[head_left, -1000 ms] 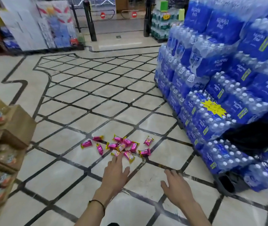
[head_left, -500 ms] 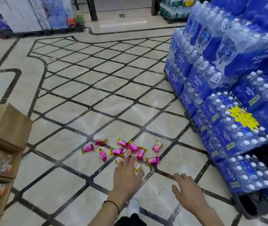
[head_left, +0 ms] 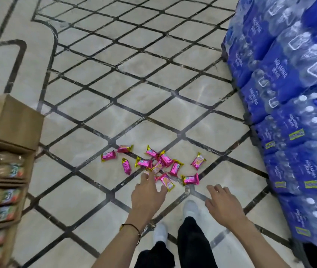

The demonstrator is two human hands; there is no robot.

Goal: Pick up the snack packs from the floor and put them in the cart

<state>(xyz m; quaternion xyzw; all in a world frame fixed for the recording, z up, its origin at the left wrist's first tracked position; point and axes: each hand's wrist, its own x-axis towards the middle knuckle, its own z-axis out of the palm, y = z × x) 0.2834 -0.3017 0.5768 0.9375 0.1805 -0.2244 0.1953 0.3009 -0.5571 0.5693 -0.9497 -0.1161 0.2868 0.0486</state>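
Observation:
Several pink snack packs with yellow ends (head_left: 154,164) lie scattered on the tiled floor just ahead of my feet. My left hand (head_left: 148,192) stretches out above the near edge of the pile, fingers straight, its fingertips over the closest packs. My right hand (head_left: 222,203) hovers to the right of the pile with spread, relaxed fingers and holds nothing. One pack (head_left: 190,179) lies nearest the right hand. No cart is in view.
A tall stack of blue shrink-wrapped water bottle packs (head_left: 292,117) rises on the right. Cardboard display boxes of drinks (head_left: 3,171) stand at the left edge. My white shoes (head_left: 191,208) stand just behind the pile.
The view has tilted down and moved closer to the packs. Both hands have reached forward, the left one arriving over the near packs. My legs and shoes have come into view.

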